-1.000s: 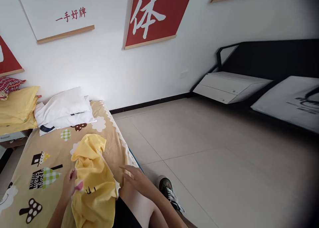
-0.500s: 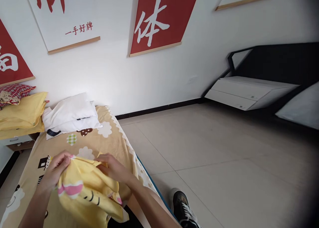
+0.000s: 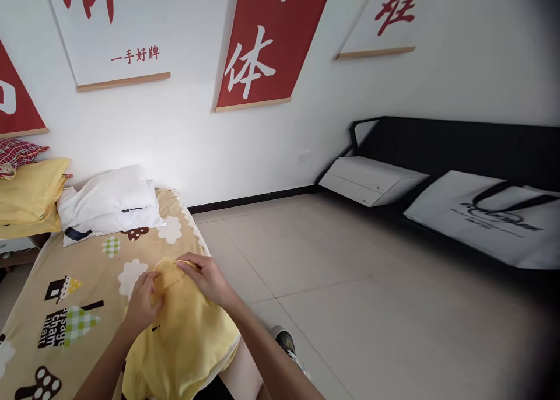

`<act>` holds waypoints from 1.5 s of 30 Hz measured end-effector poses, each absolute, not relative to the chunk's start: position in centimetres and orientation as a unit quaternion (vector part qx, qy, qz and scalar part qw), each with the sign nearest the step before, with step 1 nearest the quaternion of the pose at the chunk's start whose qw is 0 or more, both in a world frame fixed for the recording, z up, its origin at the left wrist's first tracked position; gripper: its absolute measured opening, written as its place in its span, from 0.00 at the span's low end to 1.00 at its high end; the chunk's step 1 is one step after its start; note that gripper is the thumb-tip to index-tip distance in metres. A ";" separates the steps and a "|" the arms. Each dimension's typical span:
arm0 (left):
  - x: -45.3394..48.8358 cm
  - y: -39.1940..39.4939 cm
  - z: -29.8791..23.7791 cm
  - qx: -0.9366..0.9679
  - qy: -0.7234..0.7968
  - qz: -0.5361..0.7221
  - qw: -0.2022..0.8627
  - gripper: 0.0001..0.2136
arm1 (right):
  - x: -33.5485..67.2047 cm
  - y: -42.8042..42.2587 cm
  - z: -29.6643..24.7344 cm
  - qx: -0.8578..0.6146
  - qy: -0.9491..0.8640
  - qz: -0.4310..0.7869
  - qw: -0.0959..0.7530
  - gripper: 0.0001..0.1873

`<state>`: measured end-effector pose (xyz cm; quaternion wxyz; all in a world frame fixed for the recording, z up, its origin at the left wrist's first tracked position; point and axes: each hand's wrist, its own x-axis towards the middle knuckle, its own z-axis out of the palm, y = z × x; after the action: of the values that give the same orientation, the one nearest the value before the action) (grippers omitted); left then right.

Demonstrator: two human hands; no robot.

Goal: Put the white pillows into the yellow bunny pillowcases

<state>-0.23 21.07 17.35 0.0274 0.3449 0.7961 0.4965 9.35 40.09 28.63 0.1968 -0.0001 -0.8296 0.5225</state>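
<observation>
A soft yellow cloth (image 3: 188,324) with a pale edging along its lower rim hangs in folds over my lap, at the edge of the bed. At its upper left, my left hand (image 3: 146,300) pinches a fold between thumb and fingers. My right hand (image 3: 206,277) grips the top edge, thumb over the fabric. The two hands are a short way apart, with the cloth's gathered top between them. A small dark mark shows on the cloth below my left hand. I cannot tell from its folded shape whether it is a cover or a garment.
The bed's patterned sheet (image 3: 94,272) stretches out on the left, with white pillows (image 3: 114,199) at the wall. Beside them lie yellow pillows (image 3: 32,193). At right, a black rack (image 3: 472,149) holds a white box (image 3: 371,178) and a white bag (image 3: 485,219). My shoe (image 3: 284,341) is on the floor.
The cloth has been turned; its pink patches and dark stripes no longer show. My hands have come closer together, both still holding it. The view has swung right, revealing the white bag.
</observation>
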 end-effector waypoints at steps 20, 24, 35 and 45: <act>-4.4 15.2 36.4 0.368 0.731 0.485 -0.309 0.06 | 11.6 46.8 34.0 -0.053 -0.907 0.002 0.419 0.33; -4.3 13.7 40.5 0.409 0.685 0.378 -0.470 0.03 | 10.7 46.0 36.7 -0.026 -0.898 0.077 0.433 0.31; -6.7 6.7 42.7 0.410 0.694 -0.038 -0.591 0.08 | 10.1 43.8 41.8 -0.005 -0.837 0.401 0.372 0.10; -10.0 -2.4 37.2 0.053 0.870 0.370 -0.321 0.17 | 10.1 45.6 42.2 0.072 -0.905 0.271 0.319 0.19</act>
<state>-9.97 -2.39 37.22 -0.3212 0.0531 0.8699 0.3704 10.05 45.65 42.19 0.3194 0.0717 -0.9051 0.2712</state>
